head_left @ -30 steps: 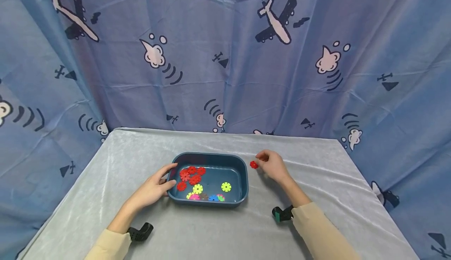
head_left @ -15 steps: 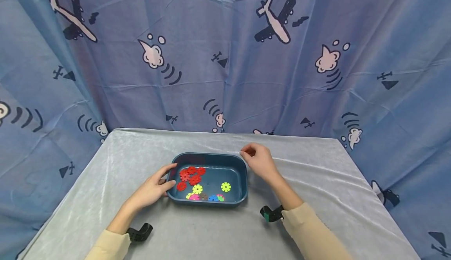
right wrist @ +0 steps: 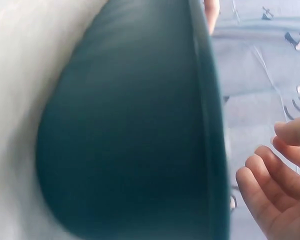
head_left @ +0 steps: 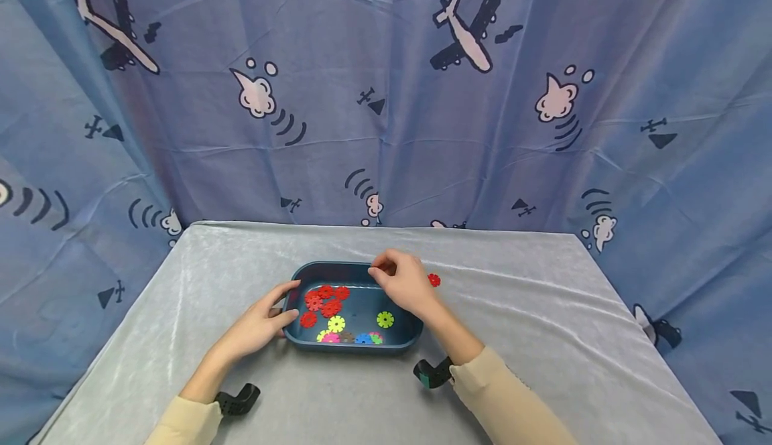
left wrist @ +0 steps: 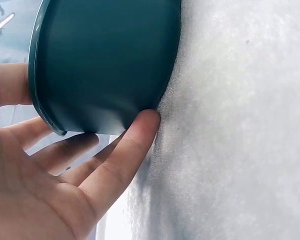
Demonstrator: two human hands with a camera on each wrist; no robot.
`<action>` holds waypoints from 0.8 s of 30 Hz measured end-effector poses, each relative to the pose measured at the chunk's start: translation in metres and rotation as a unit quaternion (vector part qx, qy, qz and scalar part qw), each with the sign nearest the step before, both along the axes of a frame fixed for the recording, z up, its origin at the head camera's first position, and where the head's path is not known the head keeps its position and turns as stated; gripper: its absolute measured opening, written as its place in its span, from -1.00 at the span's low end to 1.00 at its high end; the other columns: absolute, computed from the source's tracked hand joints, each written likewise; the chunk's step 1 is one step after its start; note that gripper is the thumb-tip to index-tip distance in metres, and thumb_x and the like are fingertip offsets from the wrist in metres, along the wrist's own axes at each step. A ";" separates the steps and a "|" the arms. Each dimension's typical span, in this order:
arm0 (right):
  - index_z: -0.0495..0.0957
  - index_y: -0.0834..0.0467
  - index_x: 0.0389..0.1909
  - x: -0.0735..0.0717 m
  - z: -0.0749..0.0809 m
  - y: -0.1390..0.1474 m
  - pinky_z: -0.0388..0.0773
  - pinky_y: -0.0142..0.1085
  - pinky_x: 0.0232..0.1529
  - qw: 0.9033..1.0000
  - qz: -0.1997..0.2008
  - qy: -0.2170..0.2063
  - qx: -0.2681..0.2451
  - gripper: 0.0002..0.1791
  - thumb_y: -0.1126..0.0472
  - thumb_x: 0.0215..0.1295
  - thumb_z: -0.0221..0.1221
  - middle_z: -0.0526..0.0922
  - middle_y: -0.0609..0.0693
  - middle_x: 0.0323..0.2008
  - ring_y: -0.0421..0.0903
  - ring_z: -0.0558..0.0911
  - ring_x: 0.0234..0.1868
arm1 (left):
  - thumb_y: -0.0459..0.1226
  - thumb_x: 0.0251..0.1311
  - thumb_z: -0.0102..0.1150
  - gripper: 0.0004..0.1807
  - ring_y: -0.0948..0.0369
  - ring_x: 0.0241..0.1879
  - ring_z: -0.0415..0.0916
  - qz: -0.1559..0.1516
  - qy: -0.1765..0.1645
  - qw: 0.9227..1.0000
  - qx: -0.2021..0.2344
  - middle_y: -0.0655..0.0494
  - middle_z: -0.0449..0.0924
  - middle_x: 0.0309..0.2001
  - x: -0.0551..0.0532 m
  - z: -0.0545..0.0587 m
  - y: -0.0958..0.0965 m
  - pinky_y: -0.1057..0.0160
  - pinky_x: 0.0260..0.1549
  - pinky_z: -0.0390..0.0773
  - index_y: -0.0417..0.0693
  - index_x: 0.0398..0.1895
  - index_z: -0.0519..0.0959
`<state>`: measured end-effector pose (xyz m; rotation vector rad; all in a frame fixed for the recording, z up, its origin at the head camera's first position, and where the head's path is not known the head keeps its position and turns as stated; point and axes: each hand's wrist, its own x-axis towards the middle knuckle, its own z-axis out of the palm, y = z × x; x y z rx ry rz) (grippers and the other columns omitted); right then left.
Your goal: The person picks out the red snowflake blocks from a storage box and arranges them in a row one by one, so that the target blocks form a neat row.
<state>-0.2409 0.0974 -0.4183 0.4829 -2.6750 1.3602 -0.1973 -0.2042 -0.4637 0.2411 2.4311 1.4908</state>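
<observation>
A dark blue-green plastic box [head_left: 356, 348] stands on the table with several snowflake-shaped plastic discs inside. Red discs [head_left: 313, 302] cluster at its left, yellow discs [head_left: 336, 324] lie nearer the front, and pink and blue ones line the front wall. My left hand [head_left: 258, 324] grips the box's left end, fingers on its outer wall in the left wrist view. Over the box's right part hovers my right hand [head_left: 405, 284], its fingers loosely bent and thumb near the index finger. Nothing shows between them in the right wrist view. A single red disc [head_left: 434, 279] lies on the table right of the box.
Pale grey cloth covers the table [head_left: 543, 311]. Behind it hangs a blue curtain [head_left: 326, 110] printed with airplanes. A black wrist camera mount [head_left: 239, 399] sits at the left wrist, and another mount [head_left: 432, 372] at the right.
My right hand has left the red disc on the table and moved left over the box. The left hand keeps its hold on the box's end.
</observation>
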 end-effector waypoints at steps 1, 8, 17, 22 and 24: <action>0.69 0.14 -0.22 0.001 0.000 -0.004 0.56 -0.28 -0.30 1.000 0.005 -0.004 0.002 -0.94 0.23 0.37 0.32 0.65 -0.10 -0.37 -0.14 0.55 -0.38 | -0.22 0.48 0.13 -0.33 0.10 -0.03 0.63 0.000 -0.001 1.000 0.000 -0.18 0.05 0.57 0.000 0.000 0.000 0.19 -0.23 0.63 0.06 0.58 0.18; 0.67 0.12 -0.18 0.006 -0.005 -0.026 0.55 -0.30 -0.33 0.999 0.050 -0.019 0.007 -0.92 0.21 0.40 0.29 0.65 -0.11 -0.34 -0.17 0.56 -0.37 | -0.23 0.49 0.12 -0.33 0.07 0.03 0.62 0.003 -0.005 1.000 0.001 -0.19 0.03 0.58 0.001 0.001 0.001 0.20 -0.21 0.63 0.05 0.59 0.17; 0.66 0.11 -0.20 0.004 -0.023 -0.048 0.53 -0.34 -0.30 0.996 0.076 -0.034 0.035 -0.92 0.18 0.39 0.30 0.63 -0.14 -0.35 -0.20 0.53 -0.37 | -0.23 0.48 0.13 -0.34 0.08 -0.03 0.63 0.004 -0.002 1.000 -0.001 -0.20 0.04 0.57 -0.001 -0.001 0.001 0.19 -0.24 0.63 0.05 0.58 0.19; 0.65 0.14 -0.19 0.000 -0.031 -0.055 0.53 -0.34 -0.30 0.992 0.095 -0.045 0.064 -0.90 0.20 0.38 0.31 0.61 -0.13 -0.37 -0.22 0.54 -0.38 | -0.24 0.48 0.13 -0.34 0.07 -0.01 0.62 0.002 -0.003 1.000 0.005 -0.21 0.04 0.57 -0.001 -0.001 0.000 0.18 -0.26 0.64 0.05 0.58 0.19; 0.64 0.15 -0.17 -0.002 -0.034 -0.056 0.53 -0.34 -0.29 0.991 0.100 -0.053 0.076 -0.88 0.20 0.37 0.32 0.60 -0.13 -0.37 -0.21 0.54 -0.38 | -0.24 0.48 0.13 -0.34 0.07 0.01 0.62 0.002 -0.003 1.000 0.005 -0.21 0.03 0.57 -0.001 -0.001 0.000 0.18 -0.26 0.64 0.06 0.58 0.19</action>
